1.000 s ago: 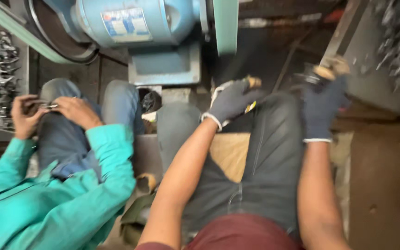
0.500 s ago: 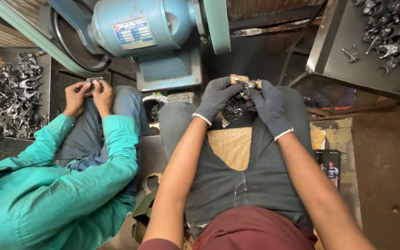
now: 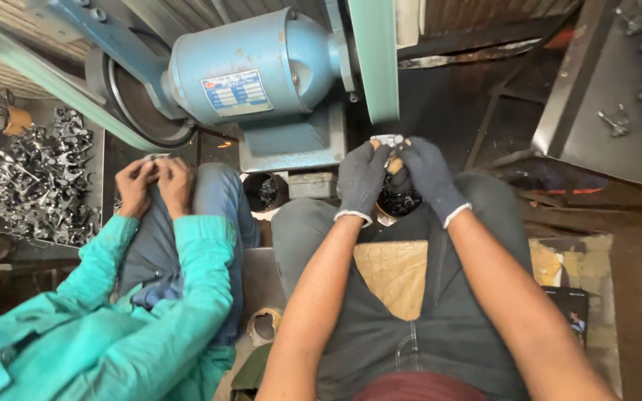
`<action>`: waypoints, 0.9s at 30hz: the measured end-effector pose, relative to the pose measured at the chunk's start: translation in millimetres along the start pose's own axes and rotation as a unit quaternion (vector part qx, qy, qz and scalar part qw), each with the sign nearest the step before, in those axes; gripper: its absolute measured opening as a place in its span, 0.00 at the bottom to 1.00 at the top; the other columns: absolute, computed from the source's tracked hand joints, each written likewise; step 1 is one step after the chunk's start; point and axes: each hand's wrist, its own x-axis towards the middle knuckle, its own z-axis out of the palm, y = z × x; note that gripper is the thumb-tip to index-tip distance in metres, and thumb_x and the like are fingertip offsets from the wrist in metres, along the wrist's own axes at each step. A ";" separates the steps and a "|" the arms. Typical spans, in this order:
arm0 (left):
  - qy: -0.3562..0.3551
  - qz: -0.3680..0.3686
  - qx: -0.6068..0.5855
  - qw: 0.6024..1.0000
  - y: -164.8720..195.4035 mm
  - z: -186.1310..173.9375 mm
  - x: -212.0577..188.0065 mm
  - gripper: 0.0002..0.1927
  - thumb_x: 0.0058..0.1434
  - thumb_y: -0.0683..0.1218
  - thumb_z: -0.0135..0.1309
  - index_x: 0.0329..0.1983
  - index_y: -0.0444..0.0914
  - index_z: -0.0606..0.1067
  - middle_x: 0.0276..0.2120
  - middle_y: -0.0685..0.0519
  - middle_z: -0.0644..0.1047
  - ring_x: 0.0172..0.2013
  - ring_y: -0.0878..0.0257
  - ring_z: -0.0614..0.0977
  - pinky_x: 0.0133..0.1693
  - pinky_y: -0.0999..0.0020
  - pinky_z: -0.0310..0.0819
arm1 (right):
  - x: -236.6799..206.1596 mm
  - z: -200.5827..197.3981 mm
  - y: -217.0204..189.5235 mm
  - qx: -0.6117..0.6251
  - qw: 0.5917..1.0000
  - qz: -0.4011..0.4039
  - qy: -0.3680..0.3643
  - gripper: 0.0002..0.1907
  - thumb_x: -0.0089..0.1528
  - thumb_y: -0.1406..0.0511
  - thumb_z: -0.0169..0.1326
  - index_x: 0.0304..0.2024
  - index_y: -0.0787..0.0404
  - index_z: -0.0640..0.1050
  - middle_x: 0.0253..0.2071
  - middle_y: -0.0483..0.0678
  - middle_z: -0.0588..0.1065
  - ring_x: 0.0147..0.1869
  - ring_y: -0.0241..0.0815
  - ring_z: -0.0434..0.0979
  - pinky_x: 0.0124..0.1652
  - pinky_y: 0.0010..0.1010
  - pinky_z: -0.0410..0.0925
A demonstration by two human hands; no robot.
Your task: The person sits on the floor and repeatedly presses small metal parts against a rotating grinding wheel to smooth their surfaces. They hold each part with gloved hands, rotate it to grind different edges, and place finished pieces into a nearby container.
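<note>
**Both gloved hands pinching a small metal part at the belt**

Big blue motor (image 3: 250, 70) bolted up top, green sanding belt (image 3: 375, 59) running down just right of it. On the motor's flank, a rectangular label (image 3: 238, 93): white, with a red and blue corner mark and fine print. Grey tray (image 3: 596, 111) at upper right, loose metal bits scattered on it. Heap of shiny metal pieces (image 3: 42, 182) in a bin at far left. Co-worker in a teal sleeve (image 3: 150, 297) seated at left, both bare hands (image 3: 156, 182) pressed together over something small on the knee.

Left hand (image 3: 360, 178) and right hand (image 3: 429, 177), both in dark gloves, grip pressed together on one small silvery metal part (image 3: 389, 141), held just below the belt's lower end, above the lap. Black round tub (image 3: 397, 200) tucked under the wrists. Tan cloth (image 3: 391, 275) spread across the dark trousers.

Compared with half a second back: hands in the same place, raised slightly nearer the belt; co-worker's hands lower, down at the knee.

Dark, grimy floor, rust-brown at right; corrugated wall behind the machine.
</note>
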 end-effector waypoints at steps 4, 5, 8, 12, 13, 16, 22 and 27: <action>0.052 0.002 -0.035 0.998 -7.6 16.8 13.2 0.18 0.66 0.54 0.52 0.38 0.34 0.79 0.34 0.36 0.79 0.39 0.38 0.81 0.39 0.48 0.71 | 33.0 -2.7 14.0 0.056 0.998 -0.014 -0.027 0.13 0.66 0.65 0.50 0.45 0.71 0.77 0.42 0.56 0.78 0.46 0.47 0.78 0.48 0.35 0.69; 0.056 -0.013 -0.028 0.998 -10.5 21.1 14.8 0.18 0.66 0.54 0.52 0.37 0.33 0.78 0.33 0.36 0.79 0.39 0.38 0.81 0.40 0.48 0.71 | 35.6 -2.2 17.5 0.070 0.997 -0.008 -0.038 0.13 0.66 0.66 0.50 0.45 0.71 0.77 0.42 0.55 0.78 0.46 0.46 0.78 0.48 0.34 0.69; 0.043 -0.043 -0.011 0.998 -18.3 33.3 20.0 0.17 0.66 0.54 0.51 0.39 0.35 0.79 0.32 0.36 0.79 0.38 0.38 0.81 0.39 0.46 0.70 | 34.5 -0.4 26.6 0.074 0.997 0.029 -0.023 0.13 0.67 0.65 0.50 0.46 0.71 0.77 0.40 0.53 0.78 0.44 0.42 0.77 0.46 0.33 0.69; 0.035 -0.040 -0.020 0.998 -17.2 45.2 19.2 0.18 0.66 0.55 0.53 0.36 0.34 0.78 0.33 0.36 0.80 0.38 0.38 0.81 0.39 0.48 0.72 | 30.0 -5.9 33.6 0.086 0.992 0.086 -0.020 0.12 0.70 0.65 0.52 0.43 0.72 0.77 0.38 0.55 0.76 0.42 0.43 0.73 0.44 0.34 0.67; 0.034 -0.038 -0.034 0.998 -15.1 46.4 19.6 0.18 0.66 0.55 0.52 0.36 0.34 0.78 0.33 0.37 0.80 0.38 0.39 0.81 0.40 0.49 0.72 | 31.0 -8.1 34.2 0.082 0.994 0.069 -0.014 0.12 0.69 0.65 0.52 0.45 0.71 0.77 0.39 0.54 0.77 0.43 0.44 0.75 0.45 0.34 0.68; 0.045 -0.014 -0.007 0.999 -8.1 46.4 17.2 0.18 0.66 0.55 0.52 0.36 0.34 0.78 0.35 0.37 0.80 0.40 0.39 0.82 0.41 0.49 0.72 | 30.6 -17.0 33.5 0.031 0.999 -0.012 0.012 0.14 0.67 0.65 0.52 0.50 0.70 0.77 0.46 0.55 0.78 0.49 0.46 0.78 0.50 0.35 0.69; -0.026 0.019 0.084 0.996 -2.1 32.7 -5.7 0.22 0.67 0.59 0.49 0.39 0.36 0.80 0.37 0.38 0.80 0.40 0.39 0.82 0.41 0.48 0.72 | -0.4 -86.1 29.6 -0.121 0.991 -0.058 -0.007 0.15 0.67 0.60 0.53 0.49 0.65 0.80 0.50 0.57 0.79 0.55 0.57 0.79 0.54 0.41 0.70; -0.070 0.040 0.156 0.985 -10.1 18.5 -9.1 0.23 0.66 0.60 0.51 0.36 0.36 0.80 0.35 0.38 0.80 0.39 0.39 0.82 0.41 0.45 0.73 | -2.7 -207.3 58.3 -0.509 0.802 -0.026 0.313 0.23 0.69 0.61 0.56 0.62 0.69 0.73 0.61 0.68 0.73 0.63 0.66 0.71 0.59 0.51 0.64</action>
